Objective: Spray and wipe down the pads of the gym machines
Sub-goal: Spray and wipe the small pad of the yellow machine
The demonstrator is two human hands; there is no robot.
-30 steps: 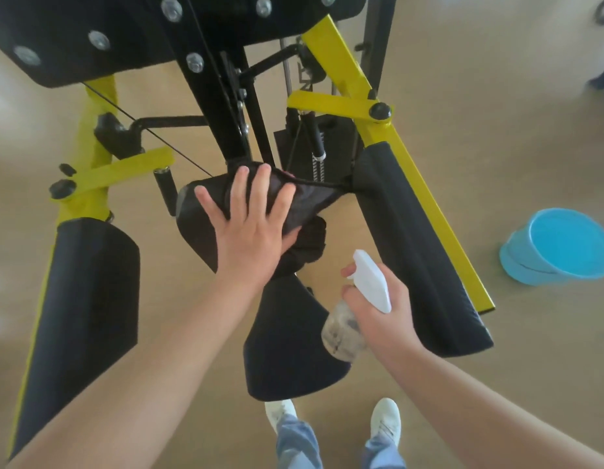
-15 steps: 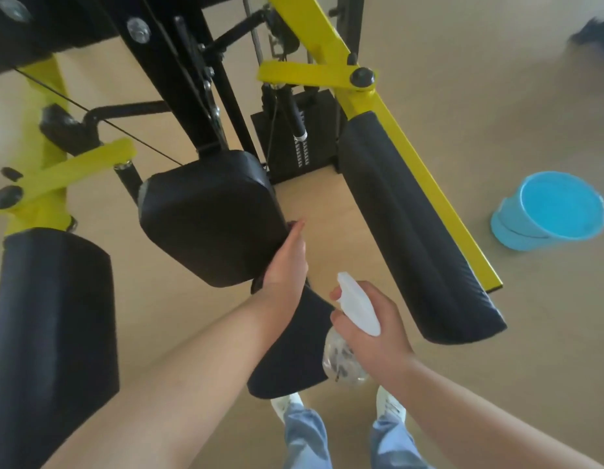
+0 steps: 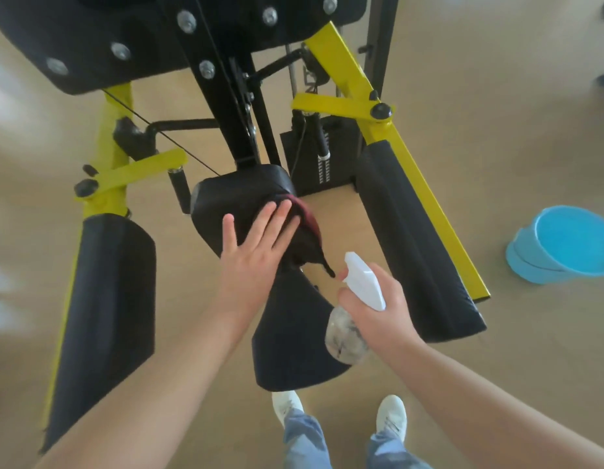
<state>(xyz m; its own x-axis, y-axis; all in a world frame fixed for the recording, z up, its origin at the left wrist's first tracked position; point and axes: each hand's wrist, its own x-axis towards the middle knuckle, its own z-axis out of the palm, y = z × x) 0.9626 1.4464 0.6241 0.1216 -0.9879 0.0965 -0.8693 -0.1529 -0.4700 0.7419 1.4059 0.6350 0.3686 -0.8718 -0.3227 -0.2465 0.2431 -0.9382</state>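
A yellow and black gym machine carries several black pads. My left hand [image 3: 256, 245] lies flat, fingers spread, pressing a dark maroon cloth [image 3: 309, 231] onto the right side of the small middle pad [image 3: 222, 198]. Part of the cloth hangs off the pad's edge. My right hand [image 3: 378, 309] grips a clear spray bottle [image 3: 348, 333] with a white trigger head [image 3: 365, 280], held in front of the seat pad [image 3: 290, 336]. A long arm pad [image 3: 412, 238] is on the right, another arm pad [image 3: 107, 306] on the left.
A blue bucket [image 3: 564, 245] stands on the tan floor at the right. The yellow frame bars [image 3: 348, 106], a thin cable and the black weight stack [image 3: 324, 160] sit behind the pads. My white shoes [image 3: 392, 414] are at the bottom.
My left hand went from the top of the middle pad down to its lower edge, then back up flat on its right side with the cloth. The right hand kept hold of the bottle.
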